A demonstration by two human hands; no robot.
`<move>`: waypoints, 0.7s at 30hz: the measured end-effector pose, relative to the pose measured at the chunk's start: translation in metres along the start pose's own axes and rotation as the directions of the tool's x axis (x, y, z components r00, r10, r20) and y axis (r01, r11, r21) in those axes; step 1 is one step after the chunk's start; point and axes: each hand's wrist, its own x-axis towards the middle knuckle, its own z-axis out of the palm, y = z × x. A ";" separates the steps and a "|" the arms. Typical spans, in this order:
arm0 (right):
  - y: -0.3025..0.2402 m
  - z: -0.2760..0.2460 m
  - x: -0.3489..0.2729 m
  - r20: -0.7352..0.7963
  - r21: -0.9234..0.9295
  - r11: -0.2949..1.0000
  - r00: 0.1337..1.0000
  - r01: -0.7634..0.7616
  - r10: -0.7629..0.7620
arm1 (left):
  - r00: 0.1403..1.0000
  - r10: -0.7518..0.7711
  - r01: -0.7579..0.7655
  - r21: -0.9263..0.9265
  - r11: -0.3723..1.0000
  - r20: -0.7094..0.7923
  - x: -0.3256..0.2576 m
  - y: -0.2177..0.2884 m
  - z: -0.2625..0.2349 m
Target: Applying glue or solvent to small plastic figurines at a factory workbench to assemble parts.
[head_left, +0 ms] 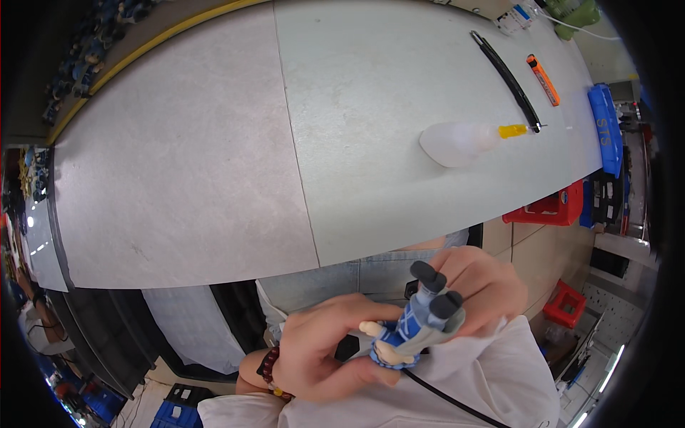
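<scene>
The left hand (321, 342) and the right hand (478, 285) are drawn together low in the view, both clamped on a small toy figure (414, 324) held between them over the person's lap. The left hand's thumb and fingers wrap the figure's lower end, where a cream-coloured arm and a rounded pale head part stick out toward the left; the right hand's fingers curl round its upper end from behind. The figure's long axis runs on a slant, from lower left to upper right, with its two grey legs ending in dark feet pointing up and to the right, away from the left hand, so the figure is roughly upside down. Its body is blue with pale crossing lines. A beaded bracelet (270, 367) sits on the wrist just left of and below the figure, and a thin black cable (457, 399) trails down to the right of it. Above the figure, well apart, stretches a pale grey tabletop (214, 164). Far up and right of the figure on that top lies a translucent squeeze bottle with a yellow nozzle (464, 141), and beyond it a long black strip (508, 75) and an orange lighter (544, 80).
</scene>
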 end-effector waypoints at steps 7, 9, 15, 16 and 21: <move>0.011 -0.005 -0.008 -0.656 0.141 0.980 0.754 0.144 -0.016 | 0.979 -0.196 0.177 -0.230 0.957 -0.061 -0.002 0.003 0.002; 0.016 -0.020 -0.009 -0.701 -0.061 0.993 0.704 0.102 -0.115 | 0.979 -0.189 0.160 -0.278 0.947 -0.080 -0.003 0.003 0.002; 0.025 -0.048 0.002 -0.756 -0.554 0.645 0.642 -0.526 -0.126 | 0.975 -0.187 0.146 -0.287 0.947 -0.121 -0.006 0.002 0.004; 0.025 -0.046 0.002 -0.756 -0.554 0.646 0.642 -0.525 -0.126 | 0.979 -0.138 0.098 -0.245 0.965 -0.150 -0.004 0.001 0.005; 0.026 -0.028 0.012 -0.722 -0.458 0.853 0.664 -0.249 -0.194 | 0.993 -0.008 -0.004 -0.103 0.995 -0.115 -0.002 -0.005 0.001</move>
